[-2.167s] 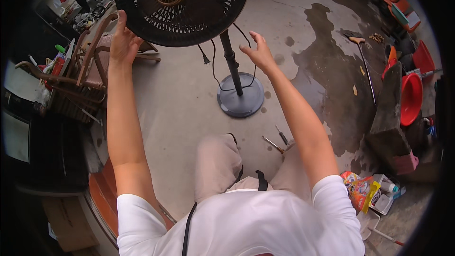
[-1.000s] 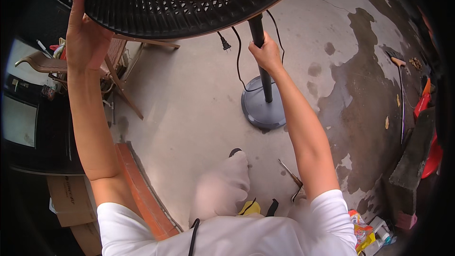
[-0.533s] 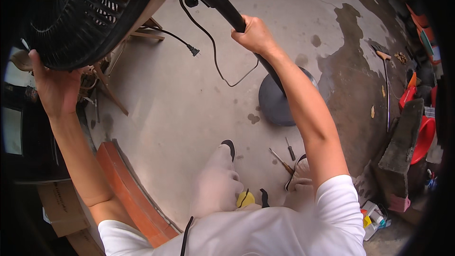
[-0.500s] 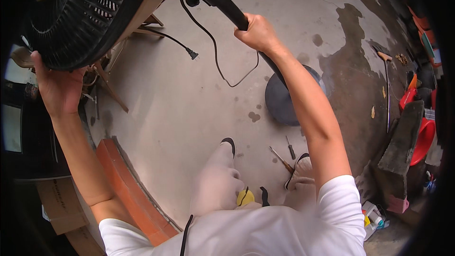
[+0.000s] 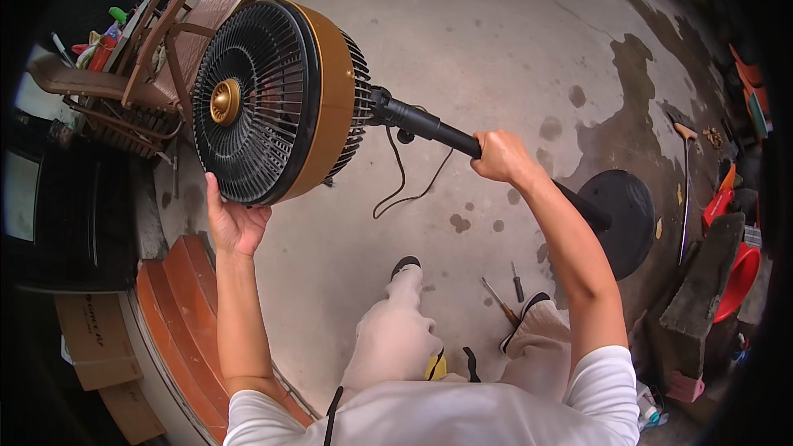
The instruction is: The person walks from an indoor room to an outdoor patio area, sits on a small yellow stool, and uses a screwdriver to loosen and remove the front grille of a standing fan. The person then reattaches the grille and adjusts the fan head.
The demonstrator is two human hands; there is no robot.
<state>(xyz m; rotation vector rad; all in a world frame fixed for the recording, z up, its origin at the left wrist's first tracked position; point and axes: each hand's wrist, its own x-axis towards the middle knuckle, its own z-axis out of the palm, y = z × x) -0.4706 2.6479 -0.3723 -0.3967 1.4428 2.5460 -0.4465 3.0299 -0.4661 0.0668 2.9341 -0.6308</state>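
Observation:
A black pedestal fan (image 5: 339, 103) with a gold-brown band and gold hub is held tilted across my front, its head at left. My left hand (image 5: 238, 227) supports the grille's lower edge, thumb up against the front. Around the black pole (image 5: 450, 137), my right hand (image 5: 502, 157) is closed in a fist. Beyond my right forearm, the round black base (image 5: 629, 219) is tipped up at an angle; whether its edge touches the floor I cannot tell. A black power cord (image 5: 402, 186) loops below the pole.
Two screwdrivers (image 5: 518, 285) lie near my right foot. Brown chairs (image 5: 161, 83) stand at left, above orange-red steps (image 5: 186, 297) and cardboard boxes (image 5: 103, 343). At right are a long-handled tool (image 5: 686, 173), a dark stone block (image 5: 702, 281) and red items (image 5: 738, 281).
The fan head has come down and right into fuller view, and the base has shifted right. Both hands have moved right and lower with the fan, keeping their holds.

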